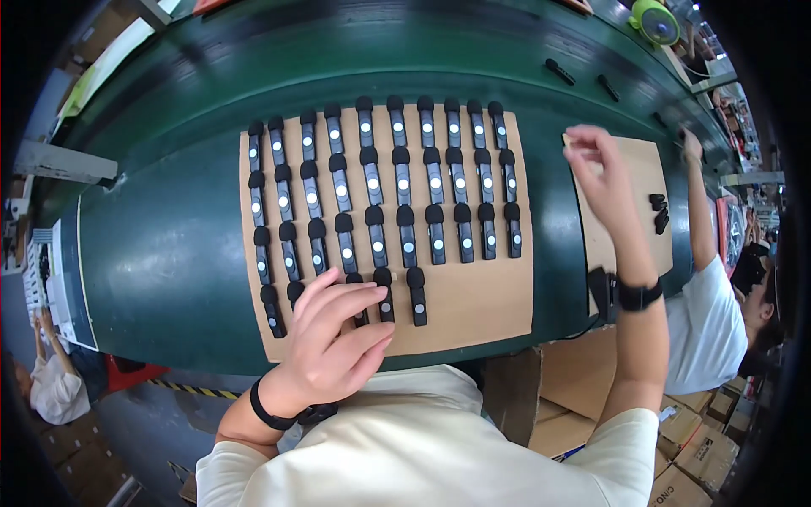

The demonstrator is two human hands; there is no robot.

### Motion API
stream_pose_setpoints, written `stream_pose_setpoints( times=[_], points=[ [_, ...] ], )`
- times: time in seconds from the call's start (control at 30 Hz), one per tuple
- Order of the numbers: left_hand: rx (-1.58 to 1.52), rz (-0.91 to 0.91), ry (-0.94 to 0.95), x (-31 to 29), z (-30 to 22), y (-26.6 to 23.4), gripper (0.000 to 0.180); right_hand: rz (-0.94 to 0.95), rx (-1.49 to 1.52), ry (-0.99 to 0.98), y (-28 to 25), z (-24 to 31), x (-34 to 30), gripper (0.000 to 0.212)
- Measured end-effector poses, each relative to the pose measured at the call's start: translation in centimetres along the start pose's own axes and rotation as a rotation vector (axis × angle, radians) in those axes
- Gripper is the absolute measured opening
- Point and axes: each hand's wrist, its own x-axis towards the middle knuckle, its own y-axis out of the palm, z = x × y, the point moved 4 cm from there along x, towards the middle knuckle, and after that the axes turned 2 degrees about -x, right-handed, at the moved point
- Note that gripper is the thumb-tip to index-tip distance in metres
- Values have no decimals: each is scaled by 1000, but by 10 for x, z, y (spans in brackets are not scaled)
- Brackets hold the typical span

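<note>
Several small black clip-on microphones (372, 182) with foam tops and pale round spots lie in rows on a brown cardboard sheet (473, 313). My left hand (334, 338) hovers over the nearest row, fingers apart and loosely bent. It covers part of that row, and nothing shows in its grasp. Beside its fingertips lies a microphone (385, 296); another one (416, 296) ends the row. My right hand (598, 169), a little blurred, is at the far left corner of a smaller cardboard sheet (625, 169). Its fingers curl apart from the thumb, with no held thing visible.
Small black pieces (659, 213) and a black device (601, 291) lie on the smaller sheet. More black pieces (560, 72) lie on the green surface (160, 245) beyond. A co-worker (710, 321) reaches in at right. A green fan (655, 23) stands far right; cardboard boxes (579, 372) are below.
</note>
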Motion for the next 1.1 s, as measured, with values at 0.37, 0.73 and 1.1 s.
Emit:
stream_pose_setpoints(
  times=[0.37, 0.73, 1.1],
  points=[
    [66, -51, -54, 4, 4, -10, 19, -134, -640, 240, 29, -157, 149, 40],
    [13, -120, -33, 0, -3, -19, 23, 78, 349, 108, 16, 33, 24, 28],
    [-389, 70, -111, 8, -20, -14, 24, 198, 641, -128, 39, 185, -126, 26]
  ],
)
